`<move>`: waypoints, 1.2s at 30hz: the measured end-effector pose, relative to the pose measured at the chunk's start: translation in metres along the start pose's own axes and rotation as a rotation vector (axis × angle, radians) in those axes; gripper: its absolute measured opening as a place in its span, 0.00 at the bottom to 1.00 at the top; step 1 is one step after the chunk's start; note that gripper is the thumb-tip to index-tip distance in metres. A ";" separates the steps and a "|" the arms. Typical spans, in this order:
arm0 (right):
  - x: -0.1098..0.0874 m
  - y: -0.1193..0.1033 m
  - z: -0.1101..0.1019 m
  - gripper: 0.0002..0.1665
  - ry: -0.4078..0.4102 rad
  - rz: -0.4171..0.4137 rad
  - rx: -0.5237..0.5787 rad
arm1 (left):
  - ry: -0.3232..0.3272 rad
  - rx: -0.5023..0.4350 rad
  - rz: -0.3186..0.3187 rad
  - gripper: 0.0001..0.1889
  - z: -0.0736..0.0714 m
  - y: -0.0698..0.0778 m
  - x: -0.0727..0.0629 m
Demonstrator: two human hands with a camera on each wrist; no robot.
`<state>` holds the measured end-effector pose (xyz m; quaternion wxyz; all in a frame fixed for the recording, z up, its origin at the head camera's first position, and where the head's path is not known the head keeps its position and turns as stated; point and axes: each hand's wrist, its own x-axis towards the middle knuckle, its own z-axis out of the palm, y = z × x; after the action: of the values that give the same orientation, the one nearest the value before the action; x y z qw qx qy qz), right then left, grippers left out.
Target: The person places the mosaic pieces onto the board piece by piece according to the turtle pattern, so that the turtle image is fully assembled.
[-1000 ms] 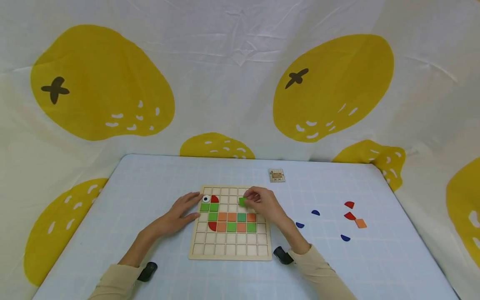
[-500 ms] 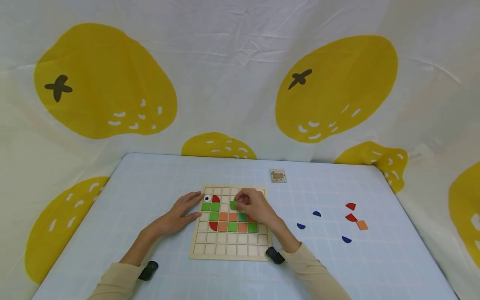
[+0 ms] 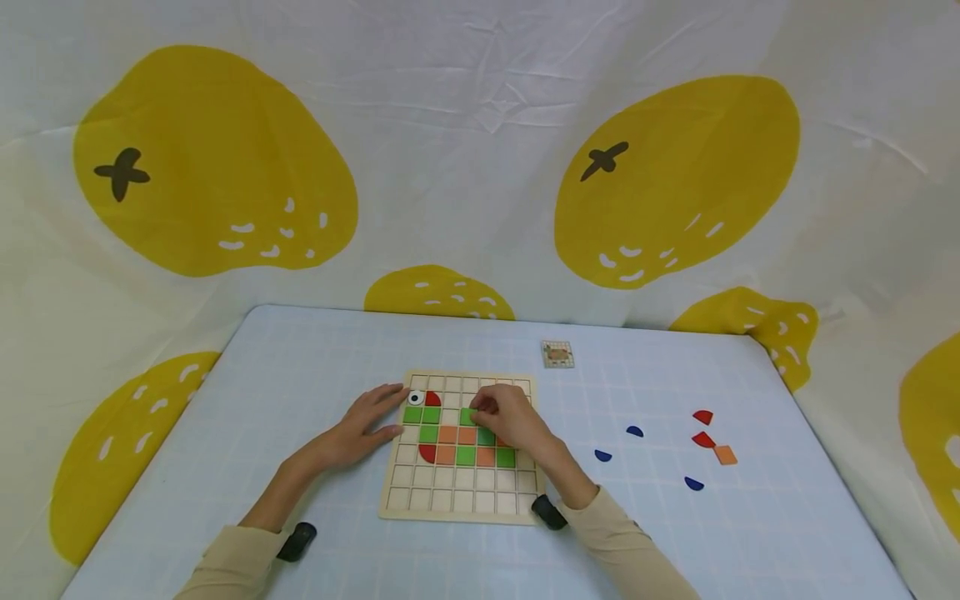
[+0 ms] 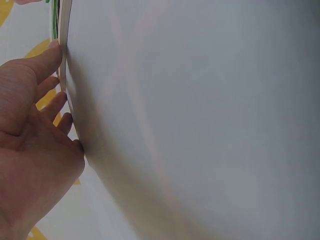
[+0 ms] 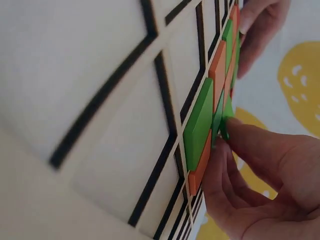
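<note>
A wooden grid board lies on the table, partly filled with coloured tiles. My right hand pinches a green square tile between thumb and fingers, over a cell just above an orange tile. In the right wrist view the thumb presses against that tile's edge; whether it sits fully in its cell I cannot tell. My left hand rests at the board's left edge, fingers extended and touching the rim. Near its fingertips are a white eye tile and a red quarter-round tile.
Several loose pieces lie right of the board: blue half-rounds, red pieces and an orange square. A small picture card lies behind the board. A patterned cloth hangs at the table's back.
My right hand has carried the green tile leftward and slightly nearer, from the board's right part to a cell above the orange tiles. The left hand has stayed at the rim.
</note>
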<state>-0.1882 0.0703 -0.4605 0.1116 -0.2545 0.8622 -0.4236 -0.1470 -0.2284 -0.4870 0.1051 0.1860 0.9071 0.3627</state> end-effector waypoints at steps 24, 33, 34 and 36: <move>-0.020 0.021 -0.028 0.03 0.074 -0.042 -0.042 | 0.007 0.016 0.013 0.34 -0.001 0.002 -0.002; -0.033 0.033 -0.046 0.04 0.142 -0.010 -0.099 | 0.017 0.022 0.037 0.32 -0.001 0.007 -0.002; -0.034 0.035 -0.048 0.04 0.151 -0.003 -0.104 | 0.019 0.021 0.038 0.32 -0.002 0.008 -0.002; -0.038 0.038 -0.052 0.05 0.165 0.004 -0.110 | 0.021 0.020 0.038 0.32 -0.002 0.009 -0.002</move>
<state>-0.1906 0.1446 -0.4592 0.0270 -0.2230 0.8909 -0.3947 -0.1431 -0.2247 -0.4798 0.0868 0.2002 0.9082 0.3572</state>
